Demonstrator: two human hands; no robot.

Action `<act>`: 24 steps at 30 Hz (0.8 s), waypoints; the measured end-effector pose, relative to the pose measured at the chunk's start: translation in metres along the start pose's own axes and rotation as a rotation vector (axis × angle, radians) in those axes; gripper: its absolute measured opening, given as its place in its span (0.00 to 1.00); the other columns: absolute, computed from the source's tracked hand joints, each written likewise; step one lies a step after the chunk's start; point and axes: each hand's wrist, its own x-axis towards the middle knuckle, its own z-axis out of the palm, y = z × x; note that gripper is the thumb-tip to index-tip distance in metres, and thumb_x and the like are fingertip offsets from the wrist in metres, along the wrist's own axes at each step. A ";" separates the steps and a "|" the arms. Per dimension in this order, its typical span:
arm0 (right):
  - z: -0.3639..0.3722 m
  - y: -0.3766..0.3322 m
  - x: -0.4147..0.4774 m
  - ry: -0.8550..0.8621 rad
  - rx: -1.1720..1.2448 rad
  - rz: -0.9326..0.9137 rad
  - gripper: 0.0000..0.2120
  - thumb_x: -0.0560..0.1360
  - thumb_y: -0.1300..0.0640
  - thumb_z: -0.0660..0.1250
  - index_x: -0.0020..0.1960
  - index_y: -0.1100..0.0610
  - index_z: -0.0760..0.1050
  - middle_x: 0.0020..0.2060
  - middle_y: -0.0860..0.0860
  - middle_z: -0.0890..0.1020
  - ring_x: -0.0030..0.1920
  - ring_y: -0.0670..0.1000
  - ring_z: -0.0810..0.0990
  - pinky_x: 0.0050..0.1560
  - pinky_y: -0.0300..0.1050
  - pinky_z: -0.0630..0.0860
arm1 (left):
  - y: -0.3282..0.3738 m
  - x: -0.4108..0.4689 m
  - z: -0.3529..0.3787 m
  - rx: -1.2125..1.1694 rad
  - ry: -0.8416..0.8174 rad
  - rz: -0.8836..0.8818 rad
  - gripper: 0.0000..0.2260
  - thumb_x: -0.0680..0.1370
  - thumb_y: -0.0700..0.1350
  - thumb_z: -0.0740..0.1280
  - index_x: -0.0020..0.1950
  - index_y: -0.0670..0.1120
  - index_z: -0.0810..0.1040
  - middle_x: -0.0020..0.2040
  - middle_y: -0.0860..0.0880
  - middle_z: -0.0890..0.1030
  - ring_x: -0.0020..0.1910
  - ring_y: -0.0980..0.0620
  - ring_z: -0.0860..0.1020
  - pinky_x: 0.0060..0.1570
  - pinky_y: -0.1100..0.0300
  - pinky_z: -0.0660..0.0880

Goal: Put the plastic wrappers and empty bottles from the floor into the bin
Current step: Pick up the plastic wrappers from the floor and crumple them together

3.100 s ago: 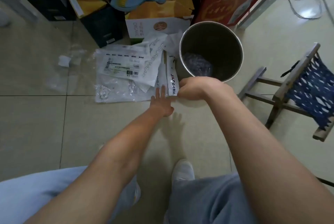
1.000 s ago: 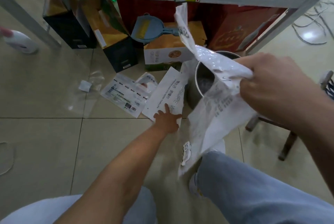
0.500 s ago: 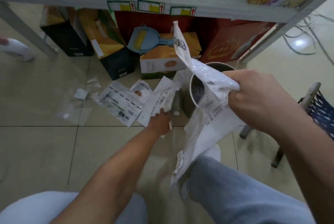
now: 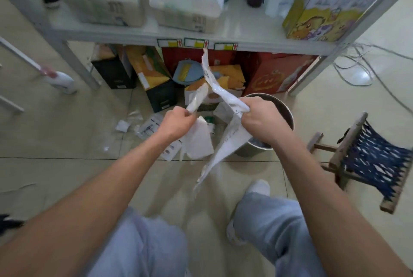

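Observation:
My right hand (image 4: 261, 119) grips a long white plastic wrapper (image 4: 225, 144) that trails up toward the shelf and down past my knee. It hangs just left of the round metal bin (image 4: 283, 109). My left hand (image 4: 177, 121) is closed on a second white wrapper (image 4: 199, 140), held above the floor. A printed wrapper (image 4: 148, 128) and a small clear scrap (image 4: 122, 125) still lie on the tiles to the left. Crumpled plastic shows inside the bin, mostly hidden by my right hand.
A metal shelf (image 4: 143, 36) loaded with boxes and bottles stands over the litter, with cardboard boxes (image 4: 156, 84) and a blue dustpan (image 4: 186, 73) underneath. A folding stool with blue webbing (image 4: 371, 158) sits at the right. Cables (image 4: 357, 66) run along the floor beyond the shelf leg.
My left hand has lifted a wrapper off the floor and risen level with my right hand. The right hand has lowered its wrapper closer to the bin. The view has tilted upward.

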 end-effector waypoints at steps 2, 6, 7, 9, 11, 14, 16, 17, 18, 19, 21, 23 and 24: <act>0.007 -0.006 -0.002 -0.023 0.041 -0.035 0.16 0.78 0.66 0.56 0.54 0.58 0.81 0.44 0.57 0.83 0.42 0.56 0.79 0.35 0.46 0.69 | 0.003 -0.021 -0.012 -0.149 0.019 0.014 0.15 0.82 0.51 0.64 0.55 0.43 0.85 0.49 0.45 0.85 0.45 0.48 0.82 0.48 0.50 0.81; 0.026 -0.018 -0.003 -0.131 0.103 -0.064 0.17 0.77 0.60 0.58 0.62 0.56 0.80 0.56 0.58 0.84 0.56 0.61 0.81 0.49 0.50 0.75 | 0.016 -0.052 -0.019 -0.320 -0.027 0.143 0.11 0.79 0.51 0.67 0.53 0.49 0.87 0.47 0.50 0.86 0.49 0.50 0.83 0.55 0.45 0.81; 0.030 -0.021 -0.004 -0.178 0.137 -0.049 0.21 0.78 0.57 0.58 0.69 0.50 0.78 0.63 0.56 0.82 0.60 0.59 0.80 0.54 0.50 0.78 | 0.018 -0.057 -0.021 -0.376 -0.036 0.153 0.11 0.79 0.50 0.68 0.57 0.48 0.86 0.50 0.50 0.86 0.52 0.48 0.84 0.56 0.46 0.81; 0.035 -0.026 -0.007 -0.272 0.244 -0.020 0.28 0.78 0.51 0.58 0.78 0.42 0.68 0.71 0.52 0.76 0.64 0.58 0.78 0.59 0.53 0.82 | 0.021 -0.064 -0.025 -0.478 -0.016 0.160 0.13 0.80 0.45 0.68 0.63 0.45 0.82 0.54 0.49 0.85 0.57 0.45 0.83 0.54 0.51 0.82; 0.037 -0.028 -0.009 -0.318 0.349 -0.010 0.32 0.75 0.47 0.60 0.79 0.37 0.64 0.73 0.50 0.73 0.65 0.57 0.78 0.59 0.56 0.83 | 0.023 -0.071 -0.030 -0.565 -0.016 0.204 0.16 0.79 0.40 0.69 0.67 0.45 0.79 0.57 0.47 0.85 0.56 0.46 0.84 0.49 0.54 0.83; 0.037 -0.022 -0.007 -0.348 0.467 -0.004 0.34 0.73 0.42 0.66 0.78 0.33 0.63 0.73 0.49 0.74 0.67 0.56 0.78 0.61 0.60 0.81 | 0.024 -0.074 -0.035 -0.667 -0.086 0.221 0.19 0.77 0.39 0.73 0.67 0.47 0.78 0.55 0.46 0.86 0.52 0.47 0.86 0.47 0.52 0.85; 0.032 -0.018 -0.008 -0.389 0.556 0.003 0.36 0.73 0.41 0.71 0.78 0.33 0.61 0.72 0.48 0.75 0.68 0.55 0.78 0.64 0.61 0.78 | 0.026 -0.073 -0.036 -0.734 -0.105 0.200 0.23 0.75 0.40 0.75 0.70 0.47 0.76 0.56 0.44 0.86 0.51 0.46 0.87 0.42 0.53 0.84; 0.030 -0.016 -0.008 -0.412 0.588 0.003 0.39 0.72 0.39 0.74 0.78 0.32 0.60 0.72 0.47 0.76 0.67 0.54 0.78 0.65 0.61 0.78 | 0.030 -0.073 -0.037 -0.766 -0.103 0.164 0.25 0.74 0.40 0.75 0.70 0.47 0.74 0.57 0.42 0.86 0.50 0.45 0.87 0.38 0.56 0.83; 0.029 -0.014 -0.010 -0.420 0.603 0.006 0.42 0.70 0.38 0.77 0.78 0.31 0.59 0.71 0.46 0.77 0.67 0.53 0.79 0.65 0.61 0.77 | 0.035 -0.074 -0.038 -0.780 -0.092 0.114 0.25 0.74 0.40 0.75 0.70 0.46 0.72 0.57 0.41 0.85 0.48 0.46 0.86 0.34 0.60 0.81; 0.028 -0.013 -0.011 -0.409 0.601 0.005 0.46 0.67 0.37 0.79 0.78 0.31 0.58 0.70 0.46 0.78 0.66 0.52 0.80 0.65 0.61 0.77 | 0.040 -0.077 -0.039 -0.766 -0.074 0.062 0.24 0.74 0.40 0.75 0.67 0.45 0.72 0.56 0.40 0.84 0.45 0.47 0.85 0.29 0.63 0.78; 0.027 -0.014 -0.013 -0.366 0.580 -0.022 0.49 0.66 0.38 0.81 0.79 0.34 0.57 0.68 0.46 0.79 0.65 0.49 0.81 0.67 0.58 0.78 | 0.047 -0.080 -0.039 -0.713 -0.079 0.002 0.20 0.75 0.41 0.75 0.64 0.43 0.74 0.53 0.41 0.83 0.41 0.49 0.82 0.25 0.66 0.74; 0.025 -0.015 -0.014 -0.313 0.571 -0.049 0.49 0.66 0.41 0.81 0.80 0.38 0.59 0.67 0.46 0.80 0.64 0.48 0.82 0.66 0.57 0.78 | 0.047 -0.080 -0.039 -0.751 -0.146 0.028 0.16 0.77 0.40 0.73 0.63 0.39 0.76 0.50 0.41 0.82 0.40 0.50 0.81 0.29 0.65 0.77; 0.024 -0.015 -0.014 -0.283 0.571 -0.046 0.47 0.67 0.43 0.81 0.80 0.39 0.61 0.65 0.47 0.82 0.63 0.50 0.83 0.65 0.58 0.79 | 0.045 -0.079 -0.038 -0.783 -0.186 0.046 0.14 0.78 0.39 0.72 0.63 0.38 0.77 0.49 0.40 0.83 0.41 0.49 0.82 0.35 0.62 0.80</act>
